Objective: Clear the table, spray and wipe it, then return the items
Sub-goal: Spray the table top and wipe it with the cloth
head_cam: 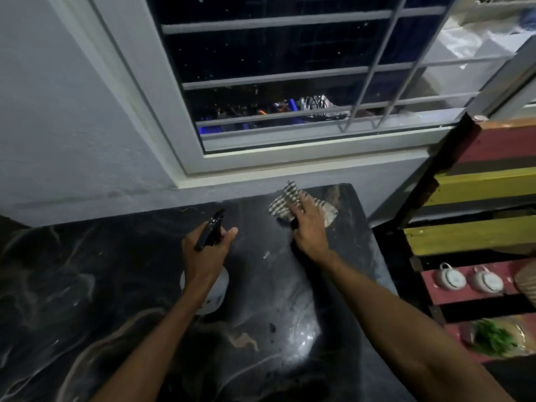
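Fingers [304, 205] of right hand [309, 226] straight and close together, pressed flat on one cloth [282, 206]; thumb tucked out of sight. Cloth crumpled, woven in dark and pale stripes, lying at 1 o'clock on table [87, 285], near far right rounded corner.

Left hand [203, 256] near table's middle, at 9 o'clock of cloth and apart from it; fingers curled round neck of one spray bottle [216, 288], thumb stretched toward 1 o'clock. Black plastic trigger head aimed at 12 o'clock, white rounded body below the palm; cannot tell whether base touches tabletop.

Tabletop glossy black, marbled with pale swirls; pale smears and specks at 5 o'clock of the bottle, catching light.

At 12 o'clock, one window [290, 82], white frame, dark glass, pale horizontal bars; around it, matt grey wall [58, 126], faintly rough.

At 3 o'clock, slatted shelf [464, 236] of painted planks, three red and two yellow, on dark uprights; on a lower red plank, two white rounded pieces [451, 278] side by side, too blurred to name; lower down, one bunch of green leaves [493, 339].
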The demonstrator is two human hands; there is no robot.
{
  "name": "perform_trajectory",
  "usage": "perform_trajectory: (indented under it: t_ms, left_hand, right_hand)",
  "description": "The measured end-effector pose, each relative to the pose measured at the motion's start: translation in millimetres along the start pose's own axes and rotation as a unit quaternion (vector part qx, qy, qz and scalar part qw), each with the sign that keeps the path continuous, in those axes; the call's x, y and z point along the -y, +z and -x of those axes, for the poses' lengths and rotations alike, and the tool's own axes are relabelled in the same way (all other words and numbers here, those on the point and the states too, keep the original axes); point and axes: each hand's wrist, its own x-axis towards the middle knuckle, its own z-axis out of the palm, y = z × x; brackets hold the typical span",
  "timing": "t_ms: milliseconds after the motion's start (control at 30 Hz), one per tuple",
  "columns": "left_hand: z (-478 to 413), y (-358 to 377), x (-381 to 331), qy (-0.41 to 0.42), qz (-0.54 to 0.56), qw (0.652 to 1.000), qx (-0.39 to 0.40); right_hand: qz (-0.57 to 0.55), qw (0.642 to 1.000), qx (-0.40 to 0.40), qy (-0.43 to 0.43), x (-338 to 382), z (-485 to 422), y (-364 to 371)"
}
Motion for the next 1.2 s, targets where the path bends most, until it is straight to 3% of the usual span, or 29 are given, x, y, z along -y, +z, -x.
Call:
perform_trajectory:
  t_ms: [67, 100, 233, 367, 433, 500, 533, 633, 667, 767, 800, 900, 933, 1067, 1200]
  left_hand:
    - [3, 17, -9, 0.007, -0.001, 1.000, 0.002]
    - [4, 26, -12, 0.008, -0.004, 1.000, 0.007]
    - [8, 53, -21, 0.033, -0.005, 0.999, 0.022]
    - [12, 67, -32, 0.039, -0.005, 0.999, 0.027]
    - [14, 72, -36, 0.039, -0.008, 0.999, 0.031]
    - [16, 70, -33, 0.029, -0.012, 0.999, 0.037]
    - [17, 68, -32, 0.023, -0.012, 0.999, 0.035]
    - [22, 55, -29, 0.002, -0.009, 1.000, 0.030]
    - [23, 50, -26, 0.000, -0.008, 1.000, 0.029]
    - [20, 24, -13, -0.014, -0.006, 1.000, 0.007]
    - [18, 13, -8, -0.022, -0.010, 1.000, -0.005]
    - [12, -22, 10, -0.037, -0.026, 0.998, -0.034]
    - [9, -35, 15, -0.045, -0.027, 0.998, -0.042]
    - [1, -90, 44, -0.074, -0.017, 0.994, -0.077]
    - [-6, -152, 78, -0.143, -0.006, 0.987, -0.066]
  right_hand:
    - [0.017, 0.995, 0.027, -0.097, -24, 9, -5]
    - [0.017, 0.995, 0.020, -0.098, -39, 1, -17]
    - [0.015, 0.994, -0.031, 0.107, -78, -34, -48]
    - [0.056, 0.998, -0.006, 0.008, -87, 9, -37]
    - [0.031, 0.998, -0.026, 0.052, -100, 7, -47]
    - [0.028, 0.991, -0.029, 0.125, -84, 10, -47]
    - [0.046, 0.992, -0.025, 0.115, -70, 17, -39]
    - [0.106, 0.994, 0.025, -0.030, -49, 44, -22]
    - [0.107, 0.994, 0.015, -0.020, -55, 43, -25]
    - [0.069, 0.975, -0.058, 0.203, -48, 16, -34]
    - [0.088, 0.974, -0.052, 0.200, -32, 11, -28]
    - [0.150, 0.989, 0.006, 0.013, 22, 14, 8]
    - [0.147, 0.989, 0.011, -0.008, 33, 14, 16]
    - [0.090, 0.990, -0.032, 0.107, 71, 4, 34]
    - [0.080, 0.993, -0.030, 0.085, 134, 3, 71]
